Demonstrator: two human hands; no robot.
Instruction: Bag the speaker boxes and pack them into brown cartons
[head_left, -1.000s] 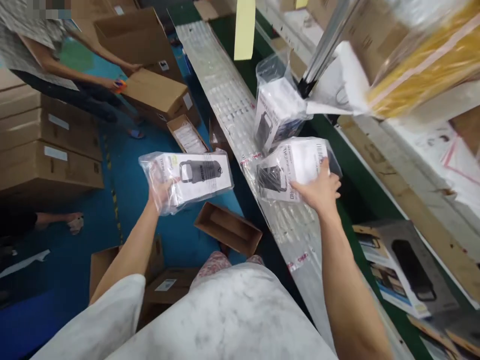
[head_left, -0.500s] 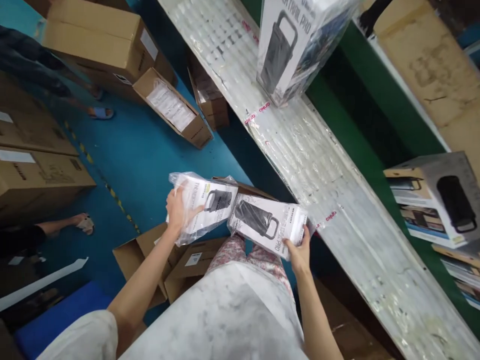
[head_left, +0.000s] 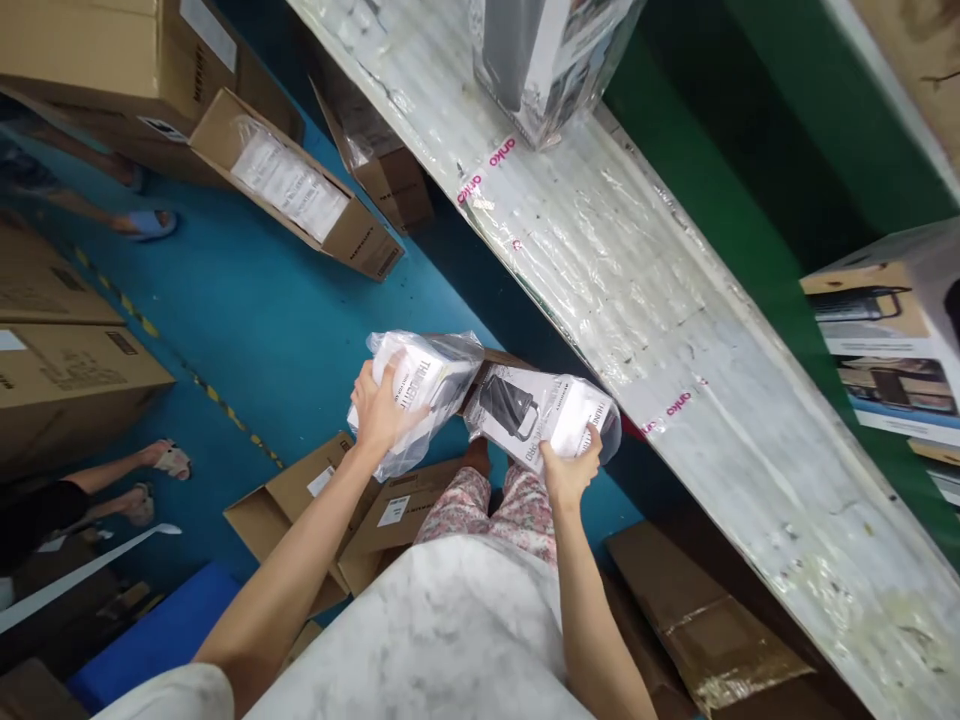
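My left hand [head_left: 381,412] is wrapped round a white retail box [head_left: 444,372] in a loose clear plastic bag, thumb across its printed top end. My right hand [head_left: 570,468] grips the end of a second bagged retail box [head_left: 510,408], which has a dark speaker-like device with a handle printed on it. Both boxes are tilted and close together above my legs. Behind them a strip of brown cardboard [head_left: 504,357] shows; the rest of it is hidden.
A long plastic-covered bench [head_left: 600,290] runs diagonally on the right, with a bagged retail box [head_left: 517,60] on it. An open carton [head_left: 367,240] of wrapped boxes stands on the blue floor. Open cartons [head_left: 300,490] lie by my legs. Other people's feet [head_left: 154,222] show at left.
Both bagged boxes have tipped, their printed ends turning up toward me. The left one has moved slightly right. The view has shifted, so the bench box sits higher in the picture.
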